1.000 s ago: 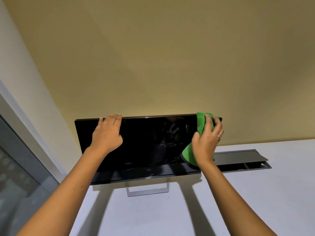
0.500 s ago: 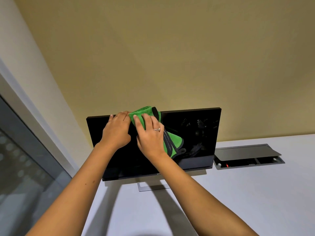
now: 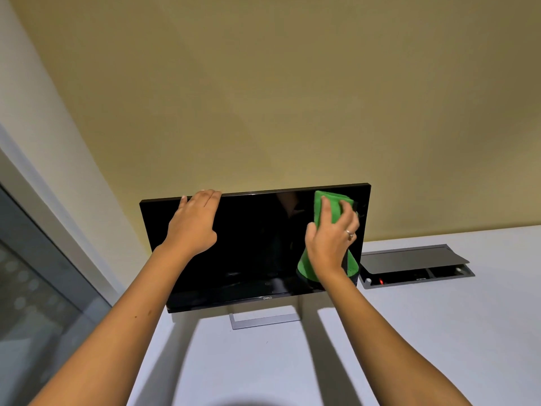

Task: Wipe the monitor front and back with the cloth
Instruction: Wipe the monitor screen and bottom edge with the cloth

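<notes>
A black monitor [image 3: 251, 247] stands on a silver stand [image 3: 265, 319] on the white desk [image 3: 409, 332], its dark screen facing me. My left hand [image 3: 193, 227] grips the monitor's top edge left of centre, fingers hooked over the rim. My right hand [image 3: 332, 241] presses a green cloth [image 3: 329, 205] flat against the upper right part of the screen. The cloth's lower end [image 3: 306, 266] hangs below my wrist. The back of the monitor is hidden.
A grey cable box [image 3: 415, 268] with its lid raised is set into the desk right of the monitor. A beige wall [image 3: 292, 98] rises behind it. A glass partition [image 3: 35, 288] runs along the left.
My right hand has swept the cloth from the upper left of the screen, beside my left hand, across to the upper right. My left hand stays on the top edge.
</notes>
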